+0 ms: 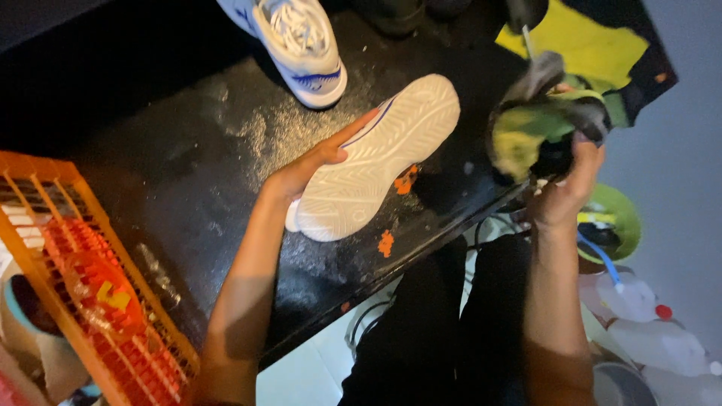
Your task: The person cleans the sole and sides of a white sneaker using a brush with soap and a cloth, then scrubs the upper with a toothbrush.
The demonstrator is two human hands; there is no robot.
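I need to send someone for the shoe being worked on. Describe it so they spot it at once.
Start at the wet black table. Near its front edge the left hand holds a white shoe on its side, pale ridged sole facing up. The other white shoe, further back, stands upright with laces showing and nobody touching it.

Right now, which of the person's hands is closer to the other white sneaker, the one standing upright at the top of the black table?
The left hand. It grips the sole-up shoe just below the upright sneaker. The right hand holds a crumpled rag far off to the side.
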